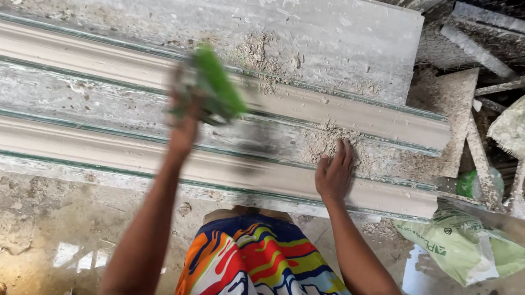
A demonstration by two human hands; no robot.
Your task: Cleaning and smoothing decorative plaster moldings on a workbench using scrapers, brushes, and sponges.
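Two long mouldings (154,70) (146,159) run side by side across the middle of the frame on a bench (87,102), a flat slab (193,0) lying behind them at the top. The left hand (185,121) is raised over the centre, gripping a brush (215,88). The right hand (335,170) lies flat on the bench between the mouldings, right of centre. A crumpled sack (464,247) lies on the floor at lower right, with loose boards (496,48) at upper right.

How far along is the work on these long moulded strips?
Two pale moulded strips already lie formed on the bench. In hand: the left hand sweeps a green brush, blurred; the right hand presses flat. Left: gritty debris beside the right hand.
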